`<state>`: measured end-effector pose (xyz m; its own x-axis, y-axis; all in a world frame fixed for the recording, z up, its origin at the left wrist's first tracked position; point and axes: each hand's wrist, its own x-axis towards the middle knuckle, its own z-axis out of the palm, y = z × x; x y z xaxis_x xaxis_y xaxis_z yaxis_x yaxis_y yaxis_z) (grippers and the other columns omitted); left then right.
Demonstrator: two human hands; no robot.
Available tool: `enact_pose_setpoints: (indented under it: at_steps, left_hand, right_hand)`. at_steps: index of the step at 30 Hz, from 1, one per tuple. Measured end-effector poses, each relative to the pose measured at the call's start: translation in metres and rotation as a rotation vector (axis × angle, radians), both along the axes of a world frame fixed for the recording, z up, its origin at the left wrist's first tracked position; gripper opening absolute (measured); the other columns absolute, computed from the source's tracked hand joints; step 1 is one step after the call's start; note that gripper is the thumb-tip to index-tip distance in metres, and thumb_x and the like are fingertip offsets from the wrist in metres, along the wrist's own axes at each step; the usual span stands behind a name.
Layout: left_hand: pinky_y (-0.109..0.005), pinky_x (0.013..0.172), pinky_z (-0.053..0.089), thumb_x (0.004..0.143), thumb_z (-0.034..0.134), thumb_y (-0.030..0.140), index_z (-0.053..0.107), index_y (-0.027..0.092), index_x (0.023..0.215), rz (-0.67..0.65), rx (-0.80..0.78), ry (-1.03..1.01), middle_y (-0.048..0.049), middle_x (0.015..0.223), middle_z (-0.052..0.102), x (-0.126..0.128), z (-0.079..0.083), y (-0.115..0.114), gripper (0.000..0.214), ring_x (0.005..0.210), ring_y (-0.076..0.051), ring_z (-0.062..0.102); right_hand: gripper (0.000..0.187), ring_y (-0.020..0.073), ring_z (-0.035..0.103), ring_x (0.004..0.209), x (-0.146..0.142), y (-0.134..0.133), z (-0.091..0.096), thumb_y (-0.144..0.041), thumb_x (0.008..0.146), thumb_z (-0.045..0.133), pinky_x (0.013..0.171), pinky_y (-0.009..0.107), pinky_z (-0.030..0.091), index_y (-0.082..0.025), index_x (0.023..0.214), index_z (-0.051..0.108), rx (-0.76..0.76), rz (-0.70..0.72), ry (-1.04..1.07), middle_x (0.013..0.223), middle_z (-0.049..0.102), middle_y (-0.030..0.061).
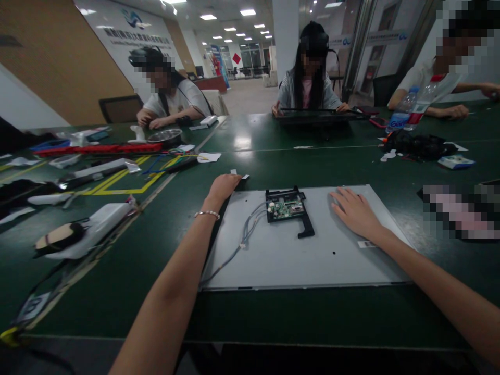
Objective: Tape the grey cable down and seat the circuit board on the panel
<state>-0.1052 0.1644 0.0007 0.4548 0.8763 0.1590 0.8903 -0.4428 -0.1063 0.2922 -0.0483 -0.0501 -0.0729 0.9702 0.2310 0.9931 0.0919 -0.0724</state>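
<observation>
Bare forearms bracket a grey rectangular panel near the green table's front edge: right hand spread open atop, left hand's grip unclear, far-left corner; probably steadying. Shifting needs both hands.

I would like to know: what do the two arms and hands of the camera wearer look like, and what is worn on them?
The left hand and right hand have no gloves. No sleeves show on the left forearm or right forearm. A thin bracelet of pale beads circles the left wrist; none shows on the right.
</observation>
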Motion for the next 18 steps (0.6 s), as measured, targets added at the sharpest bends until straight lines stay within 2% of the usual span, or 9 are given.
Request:
enact_pose_setpoints:
  at_steps: [3,9,13,18]
  left_hand:
    - [-0.035,0.097,0.048,0.098,0.036,0.022,0.068,0.012,0.116,-0.041,0.003,0.081,-0.0166,0.114,0.070,0.000,0.000,0.000,0.038,0.107,-0.026,0.065]
    - [-0.034,0.094,0.049,0.098,0.037,0.021,0.067,0.012,0.115,-0.082,0.060,0.105,-0.0156,0.114,0.070,0.002,0.002,0.000,0.036,0.106,-0.025,0.066]
    - [-0.034,0.092,0.049,0.096,0.041,0.018,0.067,0.012,0.113,-0.140,0.113,0.089,-0.0157,0.111,0.070,0.018,0.019,-0.010,0.032,0.104,-0.025,0.066]
    - [-0.033,0.086,0.050,0.098,0.040,0.018,0.067,0.012,0.110,-0.203,0.153,0.076,-0.0138,0.103,0.071,0.056,0.046,-0.034,0.030,0.099,-0.024,0.066]
  right_hand:
    - [0.054,0.0342,0.035,0.141,0.000,0.000,0.000,-0.041,0.101,0.024,0.110,0.056,0.032,-0.018,0.144,0.048,-0.002,0.005,-0.013,0.153,0.043,0.0143]
    - [0.054,0.0340,0.035,0.141,0.000,0.000,0.001,-0.041,0.101,0.024,0.111,0.055,0.031,-0.018,0.143,0.048,-0.013,-0.004,-0.014,0.153,0.043,0.0134]
    - [0.054,0.0340,0.035,0.141,0.001,-0.001,0.002,-0.041,0.101,0.024,0.111,0.055,0.031,-0.019,0.143,0.048,-0.021,-0.005,-0.005,0.153,0.042,0.0132]
    - [0.053,0.0337,0.034,0.142,0.002,-0.001,0.003,-0.041,0.101,0.025,0.111,0.055,0.031,-0.020,0.144,0.047,-0.027,0.005,0.005,0.154,0.041,0.0130]
